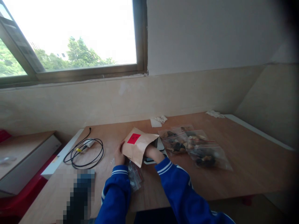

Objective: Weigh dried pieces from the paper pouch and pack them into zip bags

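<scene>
A brown paper bag [137,151] with a red label [134,138] lies tilted over the middle of the table, its mouth facing right. My left hand [120,154] grips the bag's closed left end, fingers partly behind it. Through the mouth reaches my right hand [153,153]; its fingers are inside the bag and hidden, so what they touch does not show. Below the bag, by my left sleeve, is a heap of clear plastic bags [135,178]. A white and black flat item [160,146] shows partly behind my right hand.
Several clear zip bags [205,155] holding dark, lumpy pieces lie on the table to the right. Coiled black cable [102,152] with a white adapter [89,143] sits at left. Crumpled paper [161,119] rests near the wall. A blurred dark object [80,196] is at front left.
</scene>
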Tool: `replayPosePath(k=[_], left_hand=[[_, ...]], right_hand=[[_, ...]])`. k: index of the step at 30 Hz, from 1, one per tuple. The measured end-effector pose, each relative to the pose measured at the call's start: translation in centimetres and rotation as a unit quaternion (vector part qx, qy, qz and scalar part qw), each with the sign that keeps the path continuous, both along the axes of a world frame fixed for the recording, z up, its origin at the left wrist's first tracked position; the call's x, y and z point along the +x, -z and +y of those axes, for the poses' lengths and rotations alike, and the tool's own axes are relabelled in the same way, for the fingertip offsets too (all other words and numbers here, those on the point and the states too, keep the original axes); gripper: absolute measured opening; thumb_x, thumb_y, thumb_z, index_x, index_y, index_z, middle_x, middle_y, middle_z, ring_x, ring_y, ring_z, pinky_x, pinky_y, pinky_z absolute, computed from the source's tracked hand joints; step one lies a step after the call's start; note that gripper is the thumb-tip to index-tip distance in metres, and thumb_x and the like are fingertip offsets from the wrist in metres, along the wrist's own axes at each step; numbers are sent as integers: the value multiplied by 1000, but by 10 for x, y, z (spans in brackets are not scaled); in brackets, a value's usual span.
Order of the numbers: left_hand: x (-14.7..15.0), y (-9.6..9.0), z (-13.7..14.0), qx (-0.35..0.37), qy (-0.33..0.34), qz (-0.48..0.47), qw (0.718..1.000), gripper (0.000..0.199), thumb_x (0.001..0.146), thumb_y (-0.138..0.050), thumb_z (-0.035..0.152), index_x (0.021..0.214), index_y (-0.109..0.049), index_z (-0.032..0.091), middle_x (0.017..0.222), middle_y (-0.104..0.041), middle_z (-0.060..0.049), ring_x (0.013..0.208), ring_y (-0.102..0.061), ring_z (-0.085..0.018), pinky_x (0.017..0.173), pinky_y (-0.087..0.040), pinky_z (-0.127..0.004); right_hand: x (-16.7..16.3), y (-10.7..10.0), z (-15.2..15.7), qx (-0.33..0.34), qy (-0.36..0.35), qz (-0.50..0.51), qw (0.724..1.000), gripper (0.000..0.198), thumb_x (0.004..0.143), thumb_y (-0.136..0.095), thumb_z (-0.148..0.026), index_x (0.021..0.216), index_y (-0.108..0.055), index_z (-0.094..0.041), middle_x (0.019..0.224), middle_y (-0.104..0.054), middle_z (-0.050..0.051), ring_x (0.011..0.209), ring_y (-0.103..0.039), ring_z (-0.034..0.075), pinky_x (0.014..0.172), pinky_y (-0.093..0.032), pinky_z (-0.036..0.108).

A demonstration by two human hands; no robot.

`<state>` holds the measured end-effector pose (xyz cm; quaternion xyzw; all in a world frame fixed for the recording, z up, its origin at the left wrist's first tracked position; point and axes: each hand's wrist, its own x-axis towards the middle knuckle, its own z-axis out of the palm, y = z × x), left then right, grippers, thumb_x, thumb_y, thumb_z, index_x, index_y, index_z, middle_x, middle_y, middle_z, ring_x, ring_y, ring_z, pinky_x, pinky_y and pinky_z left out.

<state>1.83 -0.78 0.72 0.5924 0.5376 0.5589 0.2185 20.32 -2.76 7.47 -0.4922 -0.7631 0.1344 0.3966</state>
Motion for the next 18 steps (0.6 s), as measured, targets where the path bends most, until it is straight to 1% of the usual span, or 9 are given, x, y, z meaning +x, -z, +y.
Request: replayPosePath(k=[2, 3, 4, 6, 9, 11, 14, 16, 18], left_hand=[[1, -1, -1, -10, -11, -5, 1000, 39, 69, -60, 16, 108, -66, 19, 111, -68, -9, 109, -59, -28, 99, -42, -46], [2, -2, -2, -13, -14, -7, 1000, 39, 70, -60, 16, 108, -66, 18, 111, -68, -9, 109, -60, -28, 99, -43, -46], [2, -2, -2, -15, -15, -10, 1000, 39, 70, -60, 17, 109, -66, 18, 110, -69, -9, 108, -60, -29, 98, -43, -46], [3, -3, -3, -16, -9, -13, 1000, 40, 71, -60, 18, 111, -66, 17, 110, -69, -9, 107, -60, -29, 97, -44, -46], [3, -2, -4, -12, 2, -15, 1000, 42, 71, -59, 18, 113, -65, 18, 112, -68, -9, 108, -60, -29, 97, -44, -45], [2, -1, -4, -14, 2, -15, 1000, 43, 71, -59, 18, 114, -65, 18, 111, -68, -9, 108, -60, -29, 97, -44, -45], [2, 0, -5, -20, -9, -3, 1000, 43, 71, -58, 17, 113, -64, 17, 110, -69, -9, 107, -61, -28, 96, -44, -44], [1, 2, -5, -21, -23, 8, 999, 42, 70, -57, 15, 111, -65, 18, 110, -69, -9, 106, -61, -28, 95, -45, -43], [1, 3, -4, -32, -44, 13, 998, 43, 68, -55, 13, 109, -66, 18, 107, -69, -9, 104, -62, -28, 93, -46, -43]], right_hand=[[8, -14, -9, -12, -51, -16, 999, 39, 76, -51, -6, 110, -66, -19, 113, -69, 4, 108, -61, 20, 97, -47, 32], [14, -22, -15, -21, -91, -28, 995, 43, 74, -50, -3, 112, -66, -18, 118, -67, 6, 113, -58, 22, 101, -44, 34], [19, -30, -23, -25, -112, -31, 993, 46, 73, -47, 0, 111, -66, -18, 119, -66, 6, 116, -57, 22, 103, -42, 35], [30, -44, -37, -26, -141, -19, 989, 49, 73, -41, 2, 108, -68, -19, 118, -66, 7, 115, -58, 22, 102, -42, 35], [41, -58, -52, -18, -148, 33, 988, 50, 74, -36, 3, 103, -69, -21, 117, -65, 7, 112, -59, 20, 97, -46, 34], [47, -58, -58, -3, -138, 74, 988, 48, 75, -36, 2, 101, -68, -22, 114, -64, 6, 109, -59, 19, 93, -48, 33], [56, -51, -64, 33, -123, 138, 982, 42, 78, -38, -2, 98, -68, -24, 109, -64, 5, 106, -60, 17, 92, -48, 32], [63, -44, -67, 55, -105, 192, 974, 32, 81, -43, -7, 95, -67, -24, 110, -64, 5, 106, -60, 18, 93, -47, 34], [70, -36, -67, 65, -70, 262, 960, 20, 84, -49, -15, 93, -66, -23, 111, -65, 6, 105, -60, 19, 92, -48, 35]])
